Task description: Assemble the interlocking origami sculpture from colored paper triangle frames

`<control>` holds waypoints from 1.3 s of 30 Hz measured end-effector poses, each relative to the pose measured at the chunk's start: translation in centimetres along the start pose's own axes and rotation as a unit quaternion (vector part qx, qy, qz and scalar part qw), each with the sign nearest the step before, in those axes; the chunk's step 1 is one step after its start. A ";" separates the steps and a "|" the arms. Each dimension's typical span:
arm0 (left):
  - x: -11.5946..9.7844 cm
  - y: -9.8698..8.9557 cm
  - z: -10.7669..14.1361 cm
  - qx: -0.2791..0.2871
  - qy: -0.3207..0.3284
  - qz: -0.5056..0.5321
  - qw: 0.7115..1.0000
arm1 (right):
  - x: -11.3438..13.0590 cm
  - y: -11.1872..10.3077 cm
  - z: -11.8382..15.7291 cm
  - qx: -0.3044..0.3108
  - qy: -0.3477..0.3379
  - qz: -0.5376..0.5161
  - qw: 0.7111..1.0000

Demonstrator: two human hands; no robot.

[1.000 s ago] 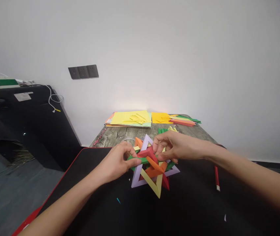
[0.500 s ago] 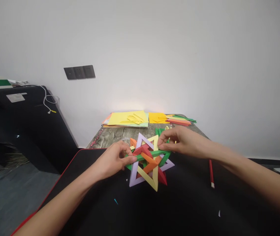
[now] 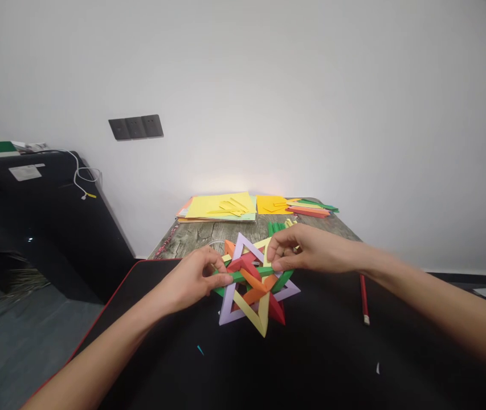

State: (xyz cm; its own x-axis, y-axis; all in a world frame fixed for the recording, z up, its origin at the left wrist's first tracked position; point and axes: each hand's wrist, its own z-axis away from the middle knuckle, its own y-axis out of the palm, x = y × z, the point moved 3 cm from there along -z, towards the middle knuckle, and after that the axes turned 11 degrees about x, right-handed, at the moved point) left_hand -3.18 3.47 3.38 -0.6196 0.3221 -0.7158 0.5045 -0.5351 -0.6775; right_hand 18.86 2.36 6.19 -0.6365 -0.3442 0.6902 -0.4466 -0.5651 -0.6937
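Note:
A star-shaped model of interlaced folded paper strips [image 3: 257, 287], in lilac, pale yellow, red, orange and green, is held above the black mat. My left hand [image 3: 200, 276] pinches its left side, at the end of a green strip. The thumb and fingers of my right hand [image 3: 294, 247] close on the upper right part, where the green strip meets a pale yellow one. Part of the model's right side is hidden behind my right fingers.
Paper sheets [image 3: 195, 208] and orange paper [image 3: 270, 205] lie at the back of the wooden table [image 3: 195, 234], beside coloured strips [image 3: 311, 210]. A red pencil [image 3: 364, 299] and paper scraps [image 3: 200, 350] lie on the black mat [image 3: 311, 370]. Black furniture [image 3: 67, 222] stands left.
My right hand has shifted left along the green strip and now grips closer to the model's middle. The model is tilted slightly differently. My left hand keeps its pinch.

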 end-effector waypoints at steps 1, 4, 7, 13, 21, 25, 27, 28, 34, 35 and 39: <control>-0.2 -0.2 0.2 -0.004 0.000 -0.023 1.000 | 0.0 0.0 0.1 -0.008 -0.002 -0.003 1.000; -1.4 -1.6 1.1 -0.021 -0.008 -0.093 0.995 | -0.6 0.2 0.8 -0.093 -0.011 -0.012 0.996; -3.8 -3.4 1.8 -0.073 0.015 -0.121 0.990 | -2.1 1.2 2.1 -0.274 0.011 -0.061 0.960; -5.4 -3.7 -0.6 -0.001 0.058 -0.162 0.985 | -3.5 5.4 2.0 -0.319 0.006 -0.335 0.887; -3.6 -2.4 -3.6 0.064 0.077 -0.113 0.989 | -1.5 5.8 0.5 -0.242 0.046 -0.445 0.861; -4.2 -1.6 -4.2 0.083 0.060 -0.105 0.989 | -1.9 6.2 -0.1 -0.261 0.055 -0.451 0.852; -4.4 -1.3 -4.6 0.097 0.058 -0.099 0.989 | -2.1 6.4 -0.3 -0.286 0.056 -0.445 0.847; -4.4 -1.3 -4.7 0.101 0.059 -0.101 0.988 | -2.1 6.5 -0.4 -0.299 0.053 -0.435 0.848; -4.1 -1.7 -5.4 0.137 0.059 -0.135 0.980 | -3.0 6.2 2.4 -0.418 0.046 -0.214 0.882; -4.1 -1.7 -5.5 0.144 0.056 -0.134 0.979 | -3.8 6.0 3.4 -0.442 0.094 -0.115 0.885; -4.1 -1.8 -5.4 0.166 0.043 -0.126 0.977 | -9.4 6.1 6.7 -0.353 0.417 0.206 0.812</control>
State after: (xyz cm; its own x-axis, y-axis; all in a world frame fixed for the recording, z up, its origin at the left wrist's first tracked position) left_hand 1.73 7.33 6.63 -0.6391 0.5336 -0.5540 0.1106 -0.6490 -0.7527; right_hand 26.35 -2.85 -3.14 -0.8968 0.3978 0.1939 -0.1490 0.1411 -0.9787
